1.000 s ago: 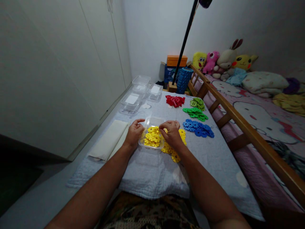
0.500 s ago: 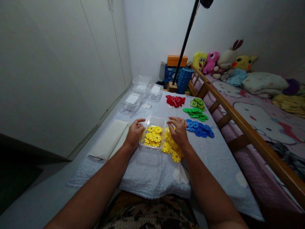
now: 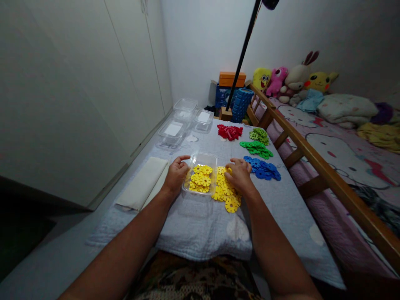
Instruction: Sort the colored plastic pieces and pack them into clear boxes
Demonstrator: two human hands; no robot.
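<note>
A clear plastic box (image 3: 203,156) stands in front of me with several yellow flower-shaped discs (image 3: 200,180) lying in it. My left hand (image 3: 176,175) is closed on the box's left side, with thumb and fingers at its rim. Just right of the box, more yellow flower-shaped discs (image 3: 222,191) are heaped on the cloth. Over the upper part of that heap is my right hand (image 3: 240,174), its fingers bent and slightly apart, fingertips at the discs. No disc shows clearly between them, and the palm hides part of the heap.
Piles of blue (image 3: 262,168), green (image 3: 256,150), light green (image 3: 259,135) and red discs (image 3: 230,132) lie farther back. Clear containers (image 3: 173,129) stand at the back left. A folded cream cloth (image 3: 142,183) lies left; a wooden bed rail (image 3: 308,158) runs along the right.
My right hand has moved right, from beside the box's right rim to over the yellow heap. My left hand and the box have stayed in place.
</note>
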